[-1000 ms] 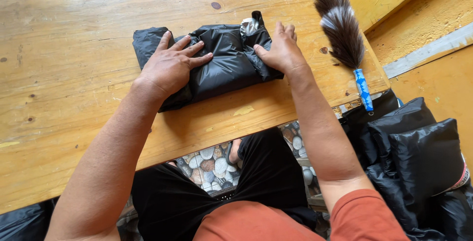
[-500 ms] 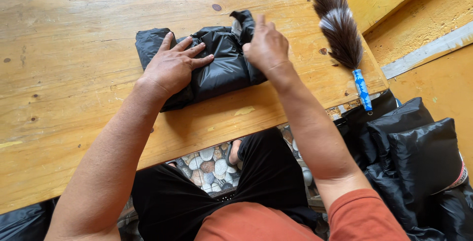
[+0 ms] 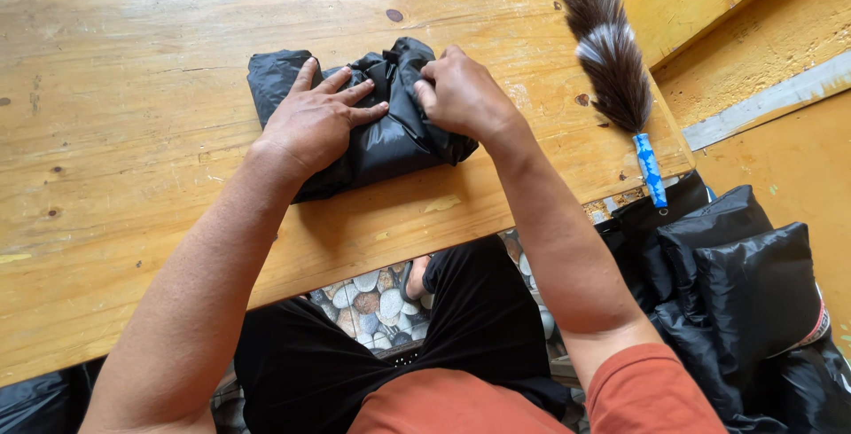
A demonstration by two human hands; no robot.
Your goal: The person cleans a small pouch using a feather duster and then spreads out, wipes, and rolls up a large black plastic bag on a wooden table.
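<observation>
Where my left hand [image 3: 319,124] lies, its fingers [image 3: 350,97] are spread wide and flat, released, palm pressing down on the black padded garment [image 3: 390,141].

Item: left hand. Gripping nothing; it rests on the left half of the bundle, fingertips pointing up and to the right toward the bundle's middle. Forearm runs in from the lower left, wrist straight.

Item: right hand [image 3: 465,97]. Fingers [image 3: 427,95] curled in and pinching a raised fold of the same black fabric near the bundle's top centre; knuckles face up and the thumb is tucked out of sight. Forearm comes in from the lower right, wrist bent slightly left.

Item: black padded garment. Folded into a compact bundle, lying on the wooden table [image 3: 133,115] near its front edge, between and under both hands.

Item: feather duster [image 3: 612,53]. Dark plumes with a pale band and a blue handle, lying on the table to the right of my right hand, apart from it.

Item: pile of black padded cloth [image 3: 745,283]. Lower right, beside my knee, below table level.
</observation>
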